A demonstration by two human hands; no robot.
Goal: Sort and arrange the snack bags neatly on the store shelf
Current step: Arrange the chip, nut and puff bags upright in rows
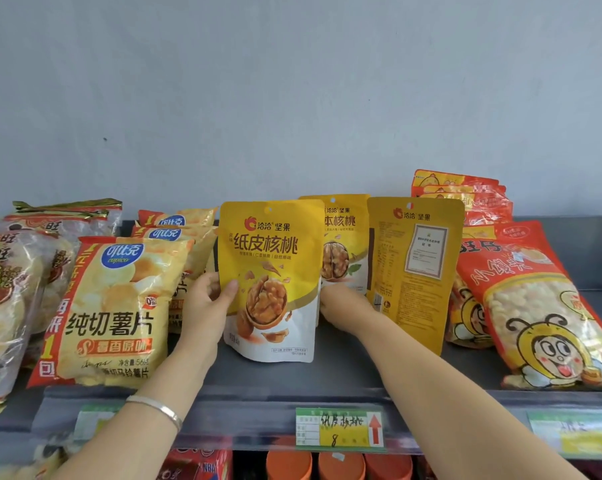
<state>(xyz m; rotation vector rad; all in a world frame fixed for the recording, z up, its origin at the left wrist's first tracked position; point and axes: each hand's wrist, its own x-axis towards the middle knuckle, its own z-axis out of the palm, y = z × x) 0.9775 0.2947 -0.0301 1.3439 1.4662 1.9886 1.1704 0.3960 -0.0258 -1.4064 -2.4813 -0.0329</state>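
On the grey metal shelf [344,375], the yellow foil walnut pouch [271,271] stands upright between the hands: the left hand [207,306] pinches its left edge; the right hand [344,306] lies behind its right edge, grip hidden.

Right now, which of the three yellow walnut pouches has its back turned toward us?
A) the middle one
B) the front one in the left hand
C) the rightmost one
C: the rightmost pouch shows fine print and a framed certificate; the front pouch in the left hand and the middle pouch show walnut pictures.
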